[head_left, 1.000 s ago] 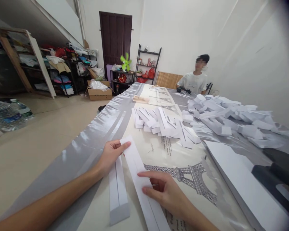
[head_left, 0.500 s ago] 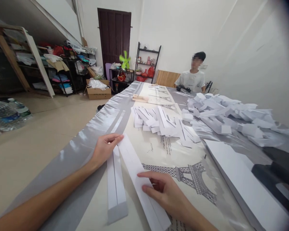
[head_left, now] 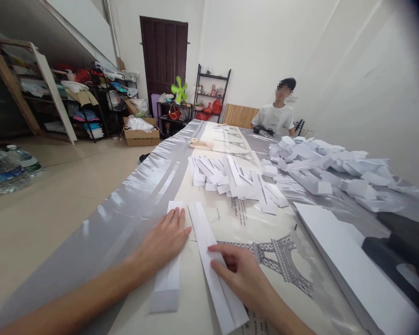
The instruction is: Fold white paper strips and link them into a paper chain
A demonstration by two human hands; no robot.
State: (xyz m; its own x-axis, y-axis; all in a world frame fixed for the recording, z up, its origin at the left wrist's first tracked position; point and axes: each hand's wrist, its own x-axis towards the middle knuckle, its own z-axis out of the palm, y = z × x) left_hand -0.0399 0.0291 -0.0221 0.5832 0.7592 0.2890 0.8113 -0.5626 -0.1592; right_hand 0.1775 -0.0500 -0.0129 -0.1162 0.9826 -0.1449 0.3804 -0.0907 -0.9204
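My left hand (head_left: 169, 235) lies flat, fingers stretched, over the upper part of a folded white paper strip (head_left: 164, 298) on the table. To its right, a second folded paper strip (head_left: 204, 239) slants down toward the near edge. My right hand (head_left: 239, 272) grips the right edge of that second strip between thumb and fingers. Past both hands sits a small pile of folded strips (head_left: 237, 179). The cloth under them shows a printed Eiffel Tower (head_left: 282, 260).
A large heap of folded papers (head_left: 321, 163) covers the right side, with a stack of white sheets (head_left: 349, 260) nearer. A person (head_left: 274, 116) in a white shirt is at the far end. Shelves (head_left: 212, 93) and a cardboard box (head_left: 141, 135) stand beyond.
My left hand has let go of the right strip's top end and now lies flat on the left strip, which has straightened. My right hand has moved slightly right, still holding its strip.
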